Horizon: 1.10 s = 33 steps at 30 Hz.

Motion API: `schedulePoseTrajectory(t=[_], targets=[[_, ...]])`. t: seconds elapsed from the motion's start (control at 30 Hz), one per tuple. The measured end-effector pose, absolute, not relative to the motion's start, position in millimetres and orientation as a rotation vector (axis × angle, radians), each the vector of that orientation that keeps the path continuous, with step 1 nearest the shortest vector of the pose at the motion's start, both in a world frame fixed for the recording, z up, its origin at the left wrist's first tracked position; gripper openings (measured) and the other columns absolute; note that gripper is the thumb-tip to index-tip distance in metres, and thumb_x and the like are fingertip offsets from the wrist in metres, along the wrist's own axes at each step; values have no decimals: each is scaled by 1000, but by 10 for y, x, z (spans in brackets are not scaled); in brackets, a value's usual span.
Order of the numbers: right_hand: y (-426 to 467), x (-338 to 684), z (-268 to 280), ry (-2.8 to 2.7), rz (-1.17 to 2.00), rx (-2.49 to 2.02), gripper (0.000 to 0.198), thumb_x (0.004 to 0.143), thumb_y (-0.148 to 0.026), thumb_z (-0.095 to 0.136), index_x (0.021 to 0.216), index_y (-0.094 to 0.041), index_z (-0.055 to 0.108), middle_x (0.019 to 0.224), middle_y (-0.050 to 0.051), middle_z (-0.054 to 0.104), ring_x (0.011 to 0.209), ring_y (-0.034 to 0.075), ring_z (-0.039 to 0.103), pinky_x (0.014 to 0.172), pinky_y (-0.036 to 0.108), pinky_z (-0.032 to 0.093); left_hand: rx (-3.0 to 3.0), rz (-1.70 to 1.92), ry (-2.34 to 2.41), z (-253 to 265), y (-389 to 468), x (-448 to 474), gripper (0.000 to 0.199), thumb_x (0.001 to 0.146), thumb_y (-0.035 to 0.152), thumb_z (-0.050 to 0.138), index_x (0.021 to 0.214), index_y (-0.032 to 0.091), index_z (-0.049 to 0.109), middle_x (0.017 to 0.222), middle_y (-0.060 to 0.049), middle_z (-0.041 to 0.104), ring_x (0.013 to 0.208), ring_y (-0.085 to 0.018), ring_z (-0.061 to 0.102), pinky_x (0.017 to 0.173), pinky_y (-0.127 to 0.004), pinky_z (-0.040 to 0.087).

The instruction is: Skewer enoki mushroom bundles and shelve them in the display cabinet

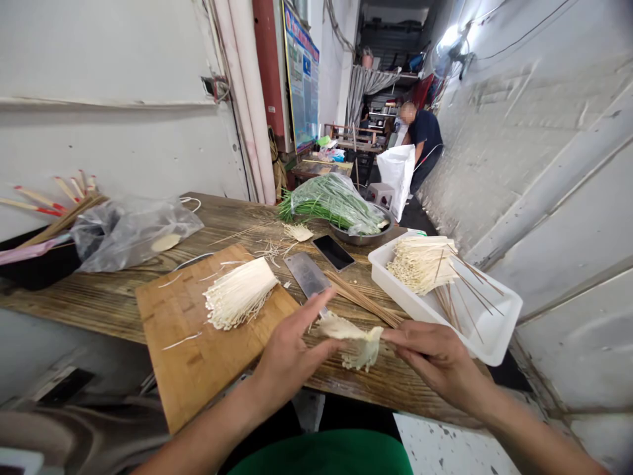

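A small bunch of enoki mushrooms (pixel 362 353) hangs in front of me above the table edge, slightly blurred. My right hand (pixel 435 359) pinches its right end between thumb and fingers; whether a skewer is also in that pinch is hidden. On the other side, my left hand (pixel 291 346) has thumb and index finger spread apart, the thumb tip at the bunch's left edge. A larger fan of enoki (pixel 242 293) lies on the wooden cutting board (pixel 185 373) to the left. Behind my left fingertips rests a cleaver (pixel 306 274), blade flat on the table.
Loose bamboo skewers (pixel 363 300) and a phone (pixel 333 253) lie mid-table. A white tray (pixel 509 310) at right holds skewered enoki (pixel 422 260). Bagged green chives (pixel 331 201) fill a metal bowl (pixel 363 237). At left is a black box (pixel 44 270). A person (pixel 422 142) bends over a white sack behind.
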State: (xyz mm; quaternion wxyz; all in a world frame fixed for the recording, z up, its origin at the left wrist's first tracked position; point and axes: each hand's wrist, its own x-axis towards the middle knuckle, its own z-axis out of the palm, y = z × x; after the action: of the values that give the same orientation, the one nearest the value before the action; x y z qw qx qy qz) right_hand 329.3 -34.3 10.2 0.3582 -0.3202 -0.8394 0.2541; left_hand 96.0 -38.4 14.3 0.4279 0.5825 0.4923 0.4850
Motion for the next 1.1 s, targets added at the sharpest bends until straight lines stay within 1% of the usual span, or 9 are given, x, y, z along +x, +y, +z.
schedulePoseTrajectory(t=[0.07, 0.1, 0.2, 0.3, 0.43, 0.53, 0.67, 0.9, 1.1], targets=[[-319, 3213, 24, -2067, 522, -902, 31, 88, -16, 45, 110, -24, 65, 78, 5, 67, 67, 14, 62, 58, 24, 49, 1323, 1353, 1320, 83, -371, 890, 64, 54, 17, 79, 114, 27, 61, 126, -1, 56, 125, -23, 40, 110, -31, 18], [-286, 3152, -24, -2004, 464, -946, 30, 87, -17, 46, 108, -24, 66, 79, 5, 68, 69, 15, 63, 61, 26, 51, 1243, 1430, 1356, 38, -367, 852, 62, 54, 18, 79, 113, 26, 62, 127, -2, 55, 126, -23, 39, 110, -31, 18], [-149, 2889, -192, -1861, 303, -1033, 28, 87, -20, 46, 105, -23, 67, 86, 6, 69, 76, 17, 64, 69, 29, 52, 996, 1506, 1353, -123, -380, 737, 44, 62, 25, 75, 105, 19, 66, 120, -7, 60, 120, -24, 47, 107, -32, 28], [-89, 2526, -409, -1867, 128, -1079, 31, 89, -17, 41, 110, -20, 64, 81, 7, 68, 72, 17, 63, 67, 27, 50, 734, 1437, 1125, -275, -433, 632, 39, 72, 33, 68, 104, 11, 64, 112, -13, 64, 112, -26, 54, 102, -38, 38], [-252, 2045, -825, -2073, -61, -1097, 32, 91, -15, 40, 112, -16, 64, 68, 7, 64, 64, 16, 58, 60, 25, 44, 403, 1434, 996, -462, -526, 485, 27, 81, 21, 57, 105, 8, 61, 116, -17, 61, 112, -25, 54, 101, -38, 39], [-432, 1827, -1145, -2175, -75, -1105, 29, 90, -14, 42, 111, -14, 63, 67, 7, 62, 62, 16, 57, 57, 25, 41, 215, 1428, 1042, -624, -580, 375, 22, 84, 11, 50, 102, 7, 60, 113, -19, 62, 108, -23, 57, 99, -37, 42], [-554, 1738, -1378, -2266, -37, -1103, 31, 90, -12, 41, 114, -13, 61, 72, 8, 63, 65, 17, 58, 58, 26, 42, 66, 1423, 1050, -800, -608, 309, 23, 85, 8, 47, 104, 7, 59, 111, -19, 63, 103, -20, 60, 92, -31, 47], [-556, 1735, -1381, -2347, -34, -1058, 34, 89, -12, 38, 115, -11, 59, 77, 10, 64, 64, 16, 58, 58, 24, 43, 29, 1493, 1025, -910, -589, 371, 23, 82, 6, 52, 104, 8, 60, 107, -16, 65, 95, -19, 64, 88, -29, 50], [-559, 1786, -1355, -2403, -92, -1061, 35, 87, -12, 41, 117, -11, 58, 74, 7, 63, 60, 15, 56, 54, 25, 40, -19, 1521, 1084, -957, -520, 389, 23, 84, 6, 48, 104, 5, 60, 100, -17, 67, 87, -20, 66, 85, -33, 52]])
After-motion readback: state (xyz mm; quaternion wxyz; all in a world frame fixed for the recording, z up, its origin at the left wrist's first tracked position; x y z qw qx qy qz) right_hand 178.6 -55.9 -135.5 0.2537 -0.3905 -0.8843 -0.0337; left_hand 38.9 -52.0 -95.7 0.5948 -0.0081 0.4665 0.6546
